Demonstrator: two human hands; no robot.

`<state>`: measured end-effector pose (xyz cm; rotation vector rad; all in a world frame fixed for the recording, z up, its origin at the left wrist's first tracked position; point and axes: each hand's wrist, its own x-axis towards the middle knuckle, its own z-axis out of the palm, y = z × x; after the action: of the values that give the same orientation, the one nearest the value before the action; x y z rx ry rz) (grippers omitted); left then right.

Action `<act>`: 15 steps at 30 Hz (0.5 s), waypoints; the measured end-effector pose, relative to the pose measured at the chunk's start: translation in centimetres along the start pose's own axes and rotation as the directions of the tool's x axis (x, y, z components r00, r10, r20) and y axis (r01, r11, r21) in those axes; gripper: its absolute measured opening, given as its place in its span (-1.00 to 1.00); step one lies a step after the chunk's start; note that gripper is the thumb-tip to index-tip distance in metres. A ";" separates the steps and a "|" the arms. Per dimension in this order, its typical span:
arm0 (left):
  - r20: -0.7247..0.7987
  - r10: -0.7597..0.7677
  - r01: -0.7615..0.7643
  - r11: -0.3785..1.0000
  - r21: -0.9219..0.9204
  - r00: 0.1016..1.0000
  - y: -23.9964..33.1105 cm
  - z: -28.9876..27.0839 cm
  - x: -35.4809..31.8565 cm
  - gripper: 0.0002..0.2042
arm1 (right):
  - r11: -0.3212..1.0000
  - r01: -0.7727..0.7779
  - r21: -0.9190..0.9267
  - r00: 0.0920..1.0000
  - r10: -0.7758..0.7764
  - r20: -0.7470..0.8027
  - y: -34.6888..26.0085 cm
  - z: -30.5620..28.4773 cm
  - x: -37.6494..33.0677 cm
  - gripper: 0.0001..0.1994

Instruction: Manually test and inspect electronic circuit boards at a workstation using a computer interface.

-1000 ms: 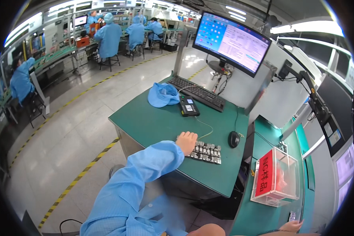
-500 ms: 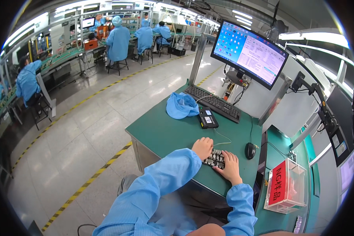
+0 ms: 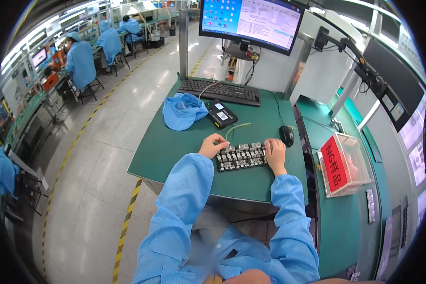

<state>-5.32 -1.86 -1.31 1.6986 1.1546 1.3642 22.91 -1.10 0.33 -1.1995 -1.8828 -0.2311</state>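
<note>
On the green tabletop lies a circuit board panel [image 3: 241, 157], dark with rows of silvery square parts. At its upper left corner my left hand [image 3: 212, 146] pinches the end of a thin pale green cable [image 3: 236, 127], which arcs up over the table. My right hand [image 3: 275, 155] grips the panel's right edge, thumb and fingers bent around its upper corner. Behind the panel sits a small black box [image 3: 222, 113] with pale labels on top. What the fingertips touch underneath is partly hidden.
A blue cap [image 3: 183, 111] lies left of the box, with a black keyboard [image 3: 222, 91] behind. A mouse [image 3: 286, 136] is right of my right hand. A monitor [image 3: 251, 23] stands above. On the side bench is a clear box with a red label [image 3: 332, 163]. Several people sit at distant benches.
The view has swung so the desk looks squarer. My left hand has moved off the panel's middle to its upper left corner, and the hands are farther apart, showing more of the panel.
</note>
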 end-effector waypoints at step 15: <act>-0.098 0.039 -0.002 0.934 0.357 0.994 0.2 -0.1 -1.7 -0.84 | 0.983 -0.108 -0.151 0.988 0.089 -0.129 0.2 0.6 0.0 -0.89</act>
<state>-5.50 -3.47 -1.77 1.9107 1.5228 1.3275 22.68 -0.67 -0.13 -1.3506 -1.7198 -0.3966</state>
